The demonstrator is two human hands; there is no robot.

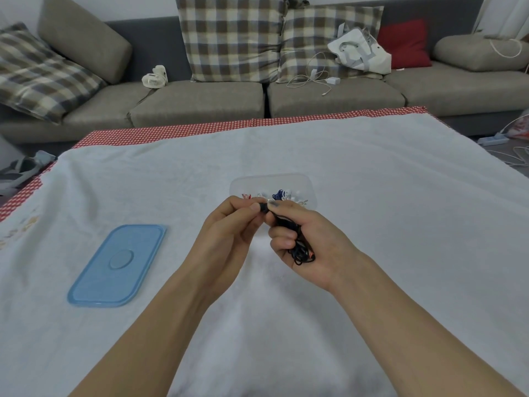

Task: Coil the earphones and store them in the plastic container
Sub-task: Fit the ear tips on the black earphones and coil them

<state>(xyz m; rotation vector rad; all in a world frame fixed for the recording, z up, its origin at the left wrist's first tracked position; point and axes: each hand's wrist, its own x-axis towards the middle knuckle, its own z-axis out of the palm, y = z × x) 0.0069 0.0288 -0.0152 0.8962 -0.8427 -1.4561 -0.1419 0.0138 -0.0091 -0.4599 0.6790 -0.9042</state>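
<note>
From the head camera, the right hand (306,239) holds a bundle of black earphones (300,250), its fingers curled round the looped cord so that much of the coil is hidden in the palm; only the lower loops and a short stretch of cord near the thumb show. The left hand (229,224) pinches the upper end of the same cord between thumb and fingers, just beside the right thumb; what exactly sits at that tip is too small to make out. Both hands hover above the table, in front of a clear plastic container (310,186) whose near wall they partly cover. Inside it lie other small coils, red, white and blue, blurred and hard to tell apart. A blue lid (117,265) lies flat on the table to the left, well apart from the container.

The table is covered with a white towel (372,196) over a red checked cloth (171,131) that shows along the far and left edges. Beyond stands a grey sofa (200,101) with plaid cushions (232,38), a small white fan (154,75), a white charger cable (315,78), a white bag (359,51) and a red cushion (405,43)
</note>
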